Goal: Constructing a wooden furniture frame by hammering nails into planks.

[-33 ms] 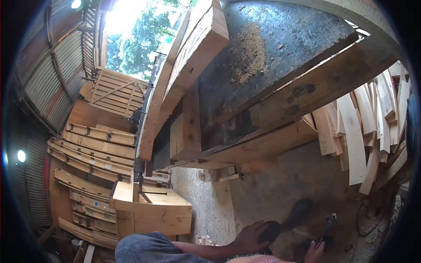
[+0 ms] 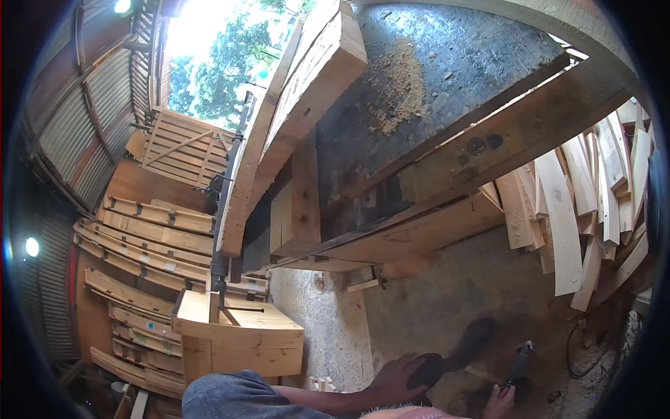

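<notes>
My left hand [image 2: 394,377] is low in the middle, its fingers curved against a dark rounded thing [image 2: 427,372] that I cannot make out. At the lower right, my right hand [image 2: 500,399] grips a tool [image 2: 518,364] with a metal head and a slim dark handle, resembling a hammer. My grey-clad leg [image 2: 223,398] shows at the lower edge, left of my left forearm. Above both hands stands a dark-topped workbench [image 2: 460,63] with sawdust on it and thick curved timber pieces [image 2: 321,66] along its left end.
Curved slatted wooden pieces [image 2: 143,227] are stacked at the left by a corrugated metal wall [image 2: 101,133]. A wooden box [image 2: 244,349] stands below the bench's left end. Loose pale planks [image 2: 558,216] lean at the right. A concrete floor [image 2: 328,335] lies beneath.
</notes>
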Demonstrator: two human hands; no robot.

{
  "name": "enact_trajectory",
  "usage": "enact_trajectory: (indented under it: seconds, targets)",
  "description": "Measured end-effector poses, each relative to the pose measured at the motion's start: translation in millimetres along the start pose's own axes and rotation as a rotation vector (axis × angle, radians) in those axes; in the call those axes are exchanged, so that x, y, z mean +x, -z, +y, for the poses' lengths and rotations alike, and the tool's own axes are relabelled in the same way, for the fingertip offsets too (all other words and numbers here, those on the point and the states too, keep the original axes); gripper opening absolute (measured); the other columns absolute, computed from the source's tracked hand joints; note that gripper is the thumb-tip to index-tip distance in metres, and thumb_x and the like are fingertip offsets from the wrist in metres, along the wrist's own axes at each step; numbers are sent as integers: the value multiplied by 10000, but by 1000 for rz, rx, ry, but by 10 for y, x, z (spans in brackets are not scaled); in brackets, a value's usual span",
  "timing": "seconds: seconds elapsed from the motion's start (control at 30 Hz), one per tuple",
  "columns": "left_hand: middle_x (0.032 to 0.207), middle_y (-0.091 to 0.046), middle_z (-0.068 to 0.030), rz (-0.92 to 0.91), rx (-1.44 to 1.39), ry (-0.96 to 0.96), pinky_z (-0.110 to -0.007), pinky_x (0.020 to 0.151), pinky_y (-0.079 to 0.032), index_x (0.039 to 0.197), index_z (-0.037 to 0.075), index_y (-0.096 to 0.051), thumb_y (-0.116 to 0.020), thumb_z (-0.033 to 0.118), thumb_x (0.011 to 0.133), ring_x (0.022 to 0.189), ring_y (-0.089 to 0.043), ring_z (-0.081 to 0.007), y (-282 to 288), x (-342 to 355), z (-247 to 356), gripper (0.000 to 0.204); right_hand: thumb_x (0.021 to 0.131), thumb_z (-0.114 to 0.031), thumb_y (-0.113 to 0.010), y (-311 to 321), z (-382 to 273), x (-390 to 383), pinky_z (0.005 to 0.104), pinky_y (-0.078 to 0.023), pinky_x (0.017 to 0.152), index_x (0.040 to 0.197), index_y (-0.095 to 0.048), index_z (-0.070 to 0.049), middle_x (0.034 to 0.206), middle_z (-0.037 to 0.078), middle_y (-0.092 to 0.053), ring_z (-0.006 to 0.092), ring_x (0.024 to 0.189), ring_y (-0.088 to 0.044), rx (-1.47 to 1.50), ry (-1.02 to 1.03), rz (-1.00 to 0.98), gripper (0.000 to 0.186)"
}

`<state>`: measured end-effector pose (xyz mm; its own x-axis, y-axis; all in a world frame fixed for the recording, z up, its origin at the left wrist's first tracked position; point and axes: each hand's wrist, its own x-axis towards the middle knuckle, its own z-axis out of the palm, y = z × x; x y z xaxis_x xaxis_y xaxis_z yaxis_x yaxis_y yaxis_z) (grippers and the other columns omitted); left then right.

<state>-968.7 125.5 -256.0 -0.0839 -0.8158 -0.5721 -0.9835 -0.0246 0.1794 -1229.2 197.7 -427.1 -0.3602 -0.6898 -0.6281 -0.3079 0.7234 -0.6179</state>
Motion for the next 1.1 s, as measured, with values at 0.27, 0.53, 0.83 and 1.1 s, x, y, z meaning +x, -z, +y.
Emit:
enact_trajectory:
  seconds: [0.27,0.53,0.83,1.1]
  targets:
    - [1546,-390,-203,-2,3,29,-510,1141,-350,1528,110,-374,-647,538,892,1357,-453,-413,-14,-92,-222,814,948,-525,-638,-161,-2,-158,543,-488,717,1048,-626,-9,897,274,-669,497,864,-632,-60,54,-25,527]
    - [1556,-374,-197,-1,-14,-20,-514,1139,-351,1522,105,-380,-648,517,897,1356,-447,-432,-67,-104,-67,795,942,-525,-646,-80,336,-169,546,-483,681,1031,-625,-4,851,264,-665,505,808,-628,-95,29,-7,529]
    - [1566,-365,-187,-49,-34,-27,-511,1147,-336,1521,95,-382,-638,512,899,1385,-417,-423,-137,-112,37,791,911,-442,-706,-62,700,-123,527,-491,717,1037,-620,2,883,264,-669,454,826,-650,-151,37,78,470]
    - [1416,-507,-240,118,-187,-67,-517,1118,-360,1445,68,-449,-669,451,870,1340,-462,-427,-174,-203,-137,724,930,-369,-675,-62,37,-383,506,-527,753,994,-622,-38,913,175,-715,402,855,-687,-217,-123,46,341]
